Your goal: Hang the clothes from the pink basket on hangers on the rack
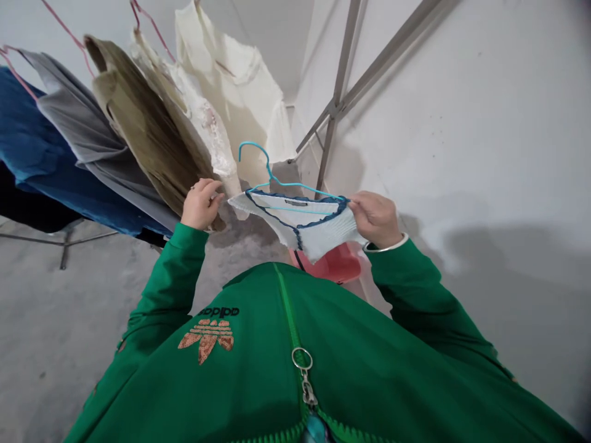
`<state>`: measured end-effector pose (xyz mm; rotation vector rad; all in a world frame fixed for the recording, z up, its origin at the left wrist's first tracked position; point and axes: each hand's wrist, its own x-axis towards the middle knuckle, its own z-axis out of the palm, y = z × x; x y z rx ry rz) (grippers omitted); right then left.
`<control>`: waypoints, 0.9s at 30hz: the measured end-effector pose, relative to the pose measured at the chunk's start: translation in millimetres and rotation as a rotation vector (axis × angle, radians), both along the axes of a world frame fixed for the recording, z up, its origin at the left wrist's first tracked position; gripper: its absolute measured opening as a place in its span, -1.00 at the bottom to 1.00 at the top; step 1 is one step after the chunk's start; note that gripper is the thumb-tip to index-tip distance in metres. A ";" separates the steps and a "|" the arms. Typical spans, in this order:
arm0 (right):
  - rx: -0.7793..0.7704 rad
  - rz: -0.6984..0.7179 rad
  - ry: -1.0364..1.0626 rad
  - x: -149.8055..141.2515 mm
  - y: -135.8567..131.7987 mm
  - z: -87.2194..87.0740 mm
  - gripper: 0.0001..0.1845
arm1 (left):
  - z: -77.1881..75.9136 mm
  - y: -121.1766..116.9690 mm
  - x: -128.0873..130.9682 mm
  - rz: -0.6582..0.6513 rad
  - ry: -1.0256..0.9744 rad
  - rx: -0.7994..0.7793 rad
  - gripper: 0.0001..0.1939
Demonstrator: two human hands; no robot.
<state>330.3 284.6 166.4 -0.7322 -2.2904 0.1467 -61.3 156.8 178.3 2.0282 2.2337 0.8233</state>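
A white ribbed top with dark blue ruffled trim along its neckline hangs on a light blue hanger in front of my body. My right hand is closed on the top's shoulder at the right end of the hanger. Just left of the top's other shoulder is my left hand, its fingers curved and apart, with a small gap between it and the fabric. Behind that hand hang brown trousers and a cream lace garment.
On the left, a blue garment and a grey one hang from pink hangers. A cream top hangs farther back. Metal rack bars cross near the white wall. Below the held top stands a pink basin.
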 end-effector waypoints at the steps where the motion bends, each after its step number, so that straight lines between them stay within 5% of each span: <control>1: -0.008 0.007 0.004 2.9 0.1 3.0 -0.61 | -3.8 3.2 -1.0 -0.036 -0.015 -0.030 -0.63; 8: -0.071 -0.022 0.054 13.3 -0.8 17.0 -0.57 | -14.2 22.9 13.5 -0.248 -0.180 -0.101 -0.66; 18: -0.004 -0.030 -0.103 4.5 14.3 9.0 -0.48 | -0.4 29.1 24.4 -0.163 0.014 0.148 -0.75; 27: 0.096 -0.016 -0.055 -5.8 15.7 11.8 -0.56 | -0.7 29.2 29.2 -0.098 0.142 0.090 -0.75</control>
